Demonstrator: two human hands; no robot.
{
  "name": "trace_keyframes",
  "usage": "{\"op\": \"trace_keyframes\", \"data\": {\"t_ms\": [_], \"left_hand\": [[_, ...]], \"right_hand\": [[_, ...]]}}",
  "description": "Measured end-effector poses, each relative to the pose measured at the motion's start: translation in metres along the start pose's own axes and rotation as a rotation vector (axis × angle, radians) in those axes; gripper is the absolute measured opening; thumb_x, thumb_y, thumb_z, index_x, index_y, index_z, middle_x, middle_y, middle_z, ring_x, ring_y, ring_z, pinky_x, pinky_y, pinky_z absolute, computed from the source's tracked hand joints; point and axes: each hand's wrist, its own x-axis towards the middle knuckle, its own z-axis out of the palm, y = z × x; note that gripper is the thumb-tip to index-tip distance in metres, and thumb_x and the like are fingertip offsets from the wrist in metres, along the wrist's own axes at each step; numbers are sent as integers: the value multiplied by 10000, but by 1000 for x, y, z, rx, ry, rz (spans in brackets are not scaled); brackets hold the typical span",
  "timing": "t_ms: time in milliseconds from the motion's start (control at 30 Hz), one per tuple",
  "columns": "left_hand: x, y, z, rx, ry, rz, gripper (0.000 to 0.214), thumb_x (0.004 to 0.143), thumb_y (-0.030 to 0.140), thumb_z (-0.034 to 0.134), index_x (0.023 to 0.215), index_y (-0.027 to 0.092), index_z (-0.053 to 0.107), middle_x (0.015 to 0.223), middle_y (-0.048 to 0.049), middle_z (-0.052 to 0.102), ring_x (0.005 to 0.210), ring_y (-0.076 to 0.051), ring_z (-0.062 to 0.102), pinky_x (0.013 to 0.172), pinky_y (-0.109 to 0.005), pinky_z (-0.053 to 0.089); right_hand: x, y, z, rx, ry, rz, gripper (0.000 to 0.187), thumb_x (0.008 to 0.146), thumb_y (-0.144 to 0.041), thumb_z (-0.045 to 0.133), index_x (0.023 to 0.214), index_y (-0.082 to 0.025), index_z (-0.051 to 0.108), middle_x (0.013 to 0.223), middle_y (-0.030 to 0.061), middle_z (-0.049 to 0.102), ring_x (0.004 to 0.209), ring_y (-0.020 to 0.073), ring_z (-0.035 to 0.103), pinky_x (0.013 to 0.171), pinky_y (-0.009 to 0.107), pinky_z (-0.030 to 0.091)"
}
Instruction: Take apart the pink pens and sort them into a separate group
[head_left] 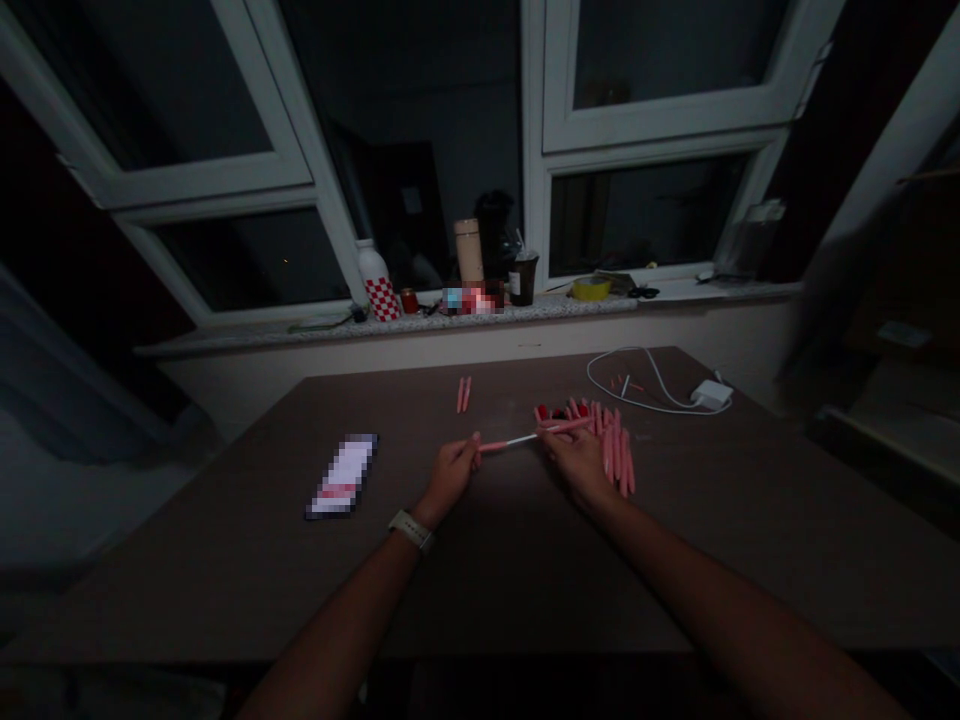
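Over the middle of the table, my left hand (452,472) pinches the end of a short pink pen piece (493,446). A thin white rod (523,439), which looks like a pen refill, runs from that piece toward my right hand (581,465). My right fingers are closed around a pink pen barrel (566,426) in line with the rod. Just beyond and right of this hand lies a pile of pink pens (617,455), with dark and red bits among them, partly hidden by the hand. Two pink pens (463,394) lie side by side farther back.
A phone (345,475) with a lit, blurred screen lies left on the table (247,540). At the back right are a white charger (711,394), its looped cable (660,375) and small orange and white pieces (625,385). Bottles, a cup and yellow tape (591,289) stand on the windowsill.
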Motion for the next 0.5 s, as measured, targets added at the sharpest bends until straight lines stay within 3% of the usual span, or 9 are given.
{"op": "trace_keyframes", "data": {"t_ms": [200, 333, 500], "left_hand": [[4, -5, -1, -69, 31, -2, 559, 850, 645, 421, 603, 166, 570, 570, -11, 525, 568, -141, 469, 572, -255, 344], [4, -6, -3, 9, 47, 35, 500, 859, 591, 451, 681, 157, 624, 662, -35, 596, 652, -167, 524, 610, -255, 366], [3, -8, -5, 98, 101, 76, 366, 846, 485, 529, 871, 147, 669, 769, -38, 641, 694, -174, 543, 633, -257, 376]], "right_hand": [[5, -6, -6, -13, 63, -42, 385, 634, -475, 753, 834, -149, 708, 665, 58, 671, 560, 165, 580, 485, 258, 387], [5, -4, -6, -81, 81, -71, 425, 631, -522, 747, 820, -143, 715, 568, 34, 625, 468, 145, 527, 439, 251, 343], [4, -7, -6, -152, 97, -141, 342, 646, -481, 738, 763, -161, 713, 596, 60, 651, 551, 195, 603, 475, 271, 399]]}}
